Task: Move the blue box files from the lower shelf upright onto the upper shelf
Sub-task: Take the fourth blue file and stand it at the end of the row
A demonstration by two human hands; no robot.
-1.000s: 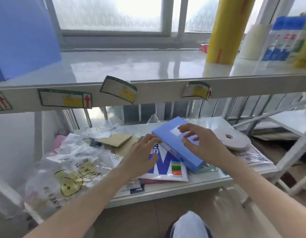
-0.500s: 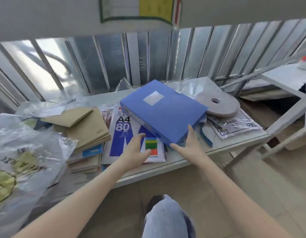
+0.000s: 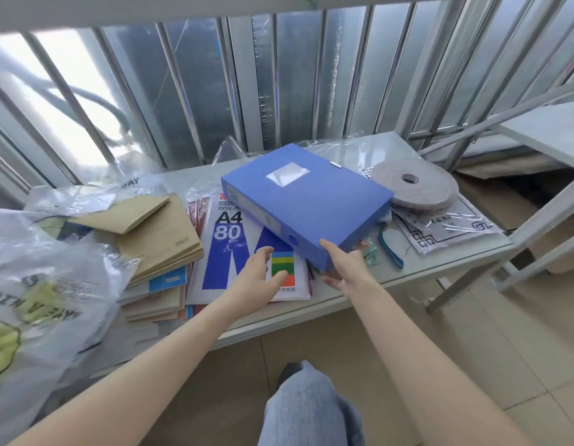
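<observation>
One blue box file [image 3: 306, 201] lies flat at frame centre on the lower shelf [image 3: 359, 291]; the right hand [image 3: 345, 268] pinches its near corner, while the left hand [image 3: 259, 278] hovers spread beside it.

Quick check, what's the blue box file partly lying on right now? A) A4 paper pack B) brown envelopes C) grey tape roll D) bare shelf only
A: the blue box file lies flat, overlapping the A4 paper pack; the grey tape roll sits beside it to the right and the brown envelopes lie apart on the left.
</observation>
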